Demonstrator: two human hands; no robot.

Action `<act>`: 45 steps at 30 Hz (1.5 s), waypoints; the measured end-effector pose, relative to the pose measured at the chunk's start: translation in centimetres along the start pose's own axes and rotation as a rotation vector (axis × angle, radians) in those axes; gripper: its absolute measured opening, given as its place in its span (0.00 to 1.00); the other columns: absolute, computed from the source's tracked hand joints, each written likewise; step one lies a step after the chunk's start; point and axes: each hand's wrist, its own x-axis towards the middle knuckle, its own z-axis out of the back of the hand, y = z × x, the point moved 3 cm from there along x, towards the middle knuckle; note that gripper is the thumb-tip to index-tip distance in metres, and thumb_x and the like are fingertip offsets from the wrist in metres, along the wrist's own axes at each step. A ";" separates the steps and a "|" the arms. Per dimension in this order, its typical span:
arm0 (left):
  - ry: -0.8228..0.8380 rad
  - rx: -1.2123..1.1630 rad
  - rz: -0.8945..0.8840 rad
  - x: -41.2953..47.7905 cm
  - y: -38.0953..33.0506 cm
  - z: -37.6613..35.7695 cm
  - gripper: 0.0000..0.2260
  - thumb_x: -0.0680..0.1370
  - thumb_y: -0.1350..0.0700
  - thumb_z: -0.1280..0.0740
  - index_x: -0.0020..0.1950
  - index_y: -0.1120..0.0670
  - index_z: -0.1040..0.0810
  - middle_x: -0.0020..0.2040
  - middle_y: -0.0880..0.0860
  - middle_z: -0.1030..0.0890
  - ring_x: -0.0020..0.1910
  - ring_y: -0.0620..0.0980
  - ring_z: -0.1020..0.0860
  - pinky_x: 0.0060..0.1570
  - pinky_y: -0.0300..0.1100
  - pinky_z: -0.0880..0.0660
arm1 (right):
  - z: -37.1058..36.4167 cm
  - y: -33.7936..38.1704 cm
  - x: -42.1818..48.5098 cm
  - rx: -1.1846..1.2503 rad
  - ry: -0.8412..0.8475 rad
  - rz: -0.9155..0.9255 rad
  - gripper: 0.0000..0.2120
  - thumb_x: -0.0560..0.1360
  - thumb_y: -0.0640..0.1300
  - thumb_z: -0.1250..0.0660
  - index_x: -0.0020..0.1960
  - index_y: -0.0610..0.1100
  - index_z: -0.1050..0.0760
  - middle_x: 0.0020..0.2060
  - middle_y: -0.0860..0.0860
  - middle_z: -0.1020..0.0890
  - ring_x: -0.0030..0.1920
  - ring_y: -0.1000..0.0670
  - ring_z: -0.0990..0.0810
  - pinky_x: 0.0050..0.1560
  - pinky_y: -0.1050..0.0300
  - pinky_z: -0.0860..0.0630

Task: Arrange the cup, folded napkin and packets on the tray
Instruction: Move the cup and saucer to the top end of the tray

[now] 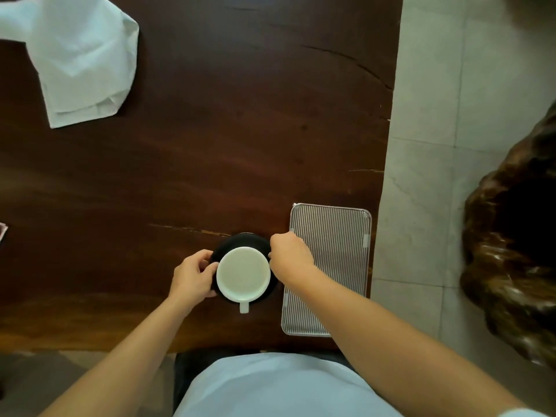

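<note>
Cup (243,272), white and empty, is sitting on a dark saucer (244,239) on the brown wooden table (210,145), its handle pointing toward the person. Both are sitting just left of the tray (337,236), not on it. The left hand (192,276) is gripping the saucer's left edge, thumb reaching toward the cup's rim and fingers curling around the saucer's side. The right hand (290,254) is closing on the saucer's right edge, knuckles up; its forearm is crossing over the near left part of the tray. Whether the saucer is resting on the table or lifting slightly cannot be told.

The tray, a ribbed metal rectangle, is lying near the table's right edge with nothing on it except the arm's shadow. The napkin (81,61), white and loosely crumpled rather than folded, is lying at the far left corner of the table, well apart from the tray. A small reddish object (2,231) is peeking in at the left edge, too cut off to identify.
</note>
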 end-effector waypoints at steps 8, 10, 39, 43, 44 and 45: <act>-0.036 -0.144 0.082 0.7 -0.5 0.5 0.11 0.81 0.61 0.33 0.63 0.53 0.21 0.54 0.56 0.19 0.52 0.57 0.18 0.40 0.56 0.15 | 1.6 -0.1 1.9 0.179 -0.016 0.026 0.06 0.80 0.44 0.35 0.52 0.41 0.24 0.50 0.43 0.21 0.49 0.42 0.21 0.44 0.50 0.25; -0.036 -0.175 0.080 0.8 -1.2 1.4 0.13 0.81 0.61 0.32 0.65 0.53 0.21 0.56 0.57 0.20 0.53 0.58 0.18 0.40 0.56 0.15 | 2.3 0.0 2.1 0.247 -0.032 0.038 0.07 0.80 0.45 0.35 0.51 0.42 0.25 0.49 0.44 0.21 0.48 0.42 0.21 0.47 0.48 0.23; 0.093 -0.256 -0.125 8.5 -23.3 -8.8 0.07 0.80 0.58 0.31 0.57 0.52 0.18 0.48 0.58 0.16 0.47 0.60 0.15 0.37 0.56 0.15 | 13.3 -16.7 8.7 0.964 -0.278 -0.375 0.31 0.72 0.28 0.36 0.67 0.56 0.26 0.45 0.53 0.25 0.55 0.42 0.22 0.55 0.39 0.19; 0.053 -0.177 -0.106 8.7 -23.0 -9.2 0.14 0.80 0.57 0.30 0.65 0.54 0.21 0.54 0.57 0.17 0.51 0.58 0.17 0.38 0.55 0.15 | 11.1 -17.3 8.9 0.933 -0.282 -0.402 0.29 0.71 0.30 0.34 0.64 0.58 0.25 0.46 0.51 0.21 0.51 0.44 0.19 0.52 0.41 0.17; 0.040 -0.171 -0.104 8.7 -22.9 -9.2 0.15 0.79 0.57 0.30 0.66 0.55 0.21 0.55 0.58 0.18 0.51 0.58 0.17 0.37 0.54 0.15 | 10.7 -17.4 8.9 0.920 -0.309 -0.404 0.28 0.71 0.32 0.33 0.63 0.59 0.24 0.46 0.51 0.21 0.50 0.45 0.19 0.52 0.42 0.18; 0.029 -0.173 -0.102 8.7 -22.8 -9.2 0.15 0.79 0.57 0.29 0.66 0.55 0.21 0.56 0.58 0.18 0.51 0.58 0.17 0.37 0.54 0.15 | 10.7 -17.4 8.8 0.901 -0.336 -0.407 0.26 0.72 0.33 0.33 0.62 0.58 0.24 0.46 0.51 0.20 0.50 0.45 0.19 0.53 0.43 0.18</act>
